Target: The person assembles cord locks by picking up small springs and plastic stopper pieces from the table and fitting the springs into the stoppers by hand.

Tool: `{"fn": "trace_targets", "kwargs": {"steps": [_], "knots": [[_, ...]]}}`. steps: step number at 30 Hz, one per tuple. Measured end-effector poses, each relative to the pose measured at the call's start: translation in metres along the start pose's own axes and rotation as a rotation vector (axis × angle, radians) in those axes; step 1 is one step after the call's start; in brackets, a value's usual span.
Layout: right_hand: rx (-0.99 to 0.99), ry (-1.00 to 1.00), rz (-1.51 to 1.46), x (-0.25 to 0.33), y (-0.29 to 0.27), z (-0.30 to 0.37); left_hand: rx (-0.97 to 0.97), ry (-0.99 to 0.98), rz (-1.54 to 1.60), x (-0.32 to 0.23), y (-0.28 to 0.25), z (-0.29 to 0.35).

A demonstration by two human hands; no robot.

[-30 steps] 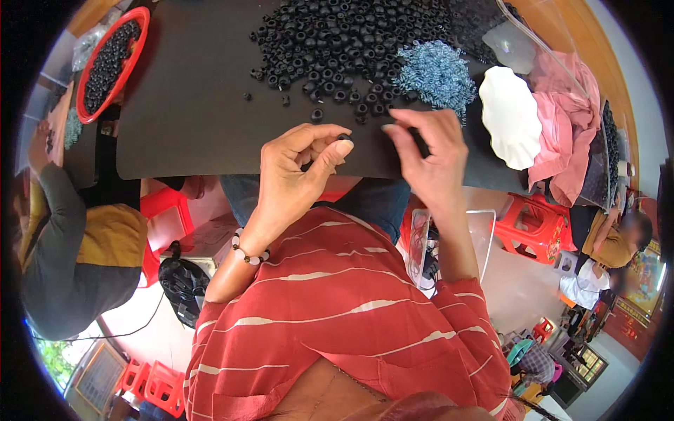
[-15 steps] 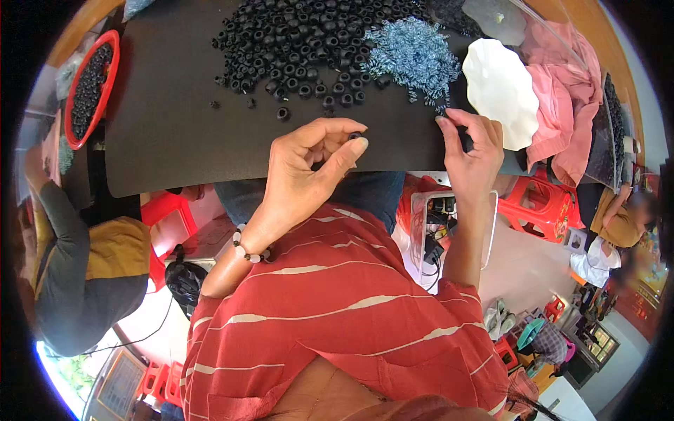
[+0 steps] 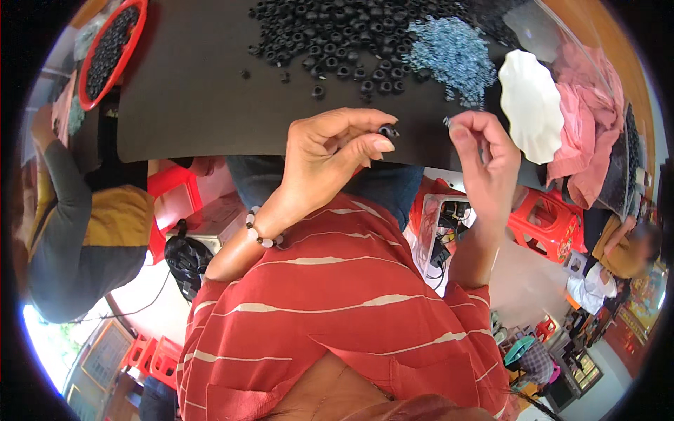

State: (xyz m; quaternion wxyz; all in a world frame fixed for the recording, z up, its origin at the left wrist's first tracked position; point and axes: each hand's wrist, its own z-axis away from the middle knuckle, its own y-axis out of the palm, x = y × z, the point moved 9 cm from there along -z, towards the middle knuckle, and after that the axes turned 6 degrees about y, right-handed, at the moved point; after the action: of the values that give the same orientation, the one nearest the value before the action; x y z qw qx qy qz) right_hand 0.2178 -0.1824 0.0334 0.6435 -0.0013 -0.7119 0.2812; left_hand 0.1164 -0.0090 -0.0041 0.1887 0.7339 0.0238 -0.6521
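Observation:
Between the thumb and forefinger of my left hand (image 3: 326,154) is a small round black plastic piece (image 3: 387,131) with a hole in it. To the right, my right hand (image 3: 484,151) pinches a tiny bluish spring (image 3: 447,121) at its fingertips, apart from the black piece. Both hands are over the near edge of the dark table (image 3: 189,91). Beyond them spreads a heap of similar black pieces (image 3: 337,35), with a pile of small blue springs (image 3: 453,56) against its right side.
A white scalloped dish (image 3: 530,105) lies right of the springs, beside a pink cloth (image 3: 590,105). On the left, a red basin (image 3: 144,21) holds more black pieces. Another person (image 3: 105,231) sits at the left. Red stools (image 3: 544,221) stand below the table.
My right hand has come away from the edge of the blue pile with a spring in its fingertips. My left hand keeps the black piece. The whole view has shifted.

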Motion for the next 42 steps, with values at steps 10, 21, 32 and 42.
{"fn": "trace_targets", "kwargs": {"steps": [10,21,32,42], "knots": [[0.423,0.013,-0.083,0.030,0.063,0.006,0.036,0.286,-0.226,-0.025,-0.008,0.006],[0.460,0.017,-0.226,0.031,0.096,0.013,0.022,0.184,-0.135,-0.020,-0.025,0.019],[0.136,-0.432,0.360,0.070,0.108,-0.014,-0.218,0.030,0.080,-0.013,-0.063,0.036],[0.016,-0.488,0.671,0.072,0.085,-0.013,-0.307,0.082,0.063,-0.015,-0.084,0.040]]}}
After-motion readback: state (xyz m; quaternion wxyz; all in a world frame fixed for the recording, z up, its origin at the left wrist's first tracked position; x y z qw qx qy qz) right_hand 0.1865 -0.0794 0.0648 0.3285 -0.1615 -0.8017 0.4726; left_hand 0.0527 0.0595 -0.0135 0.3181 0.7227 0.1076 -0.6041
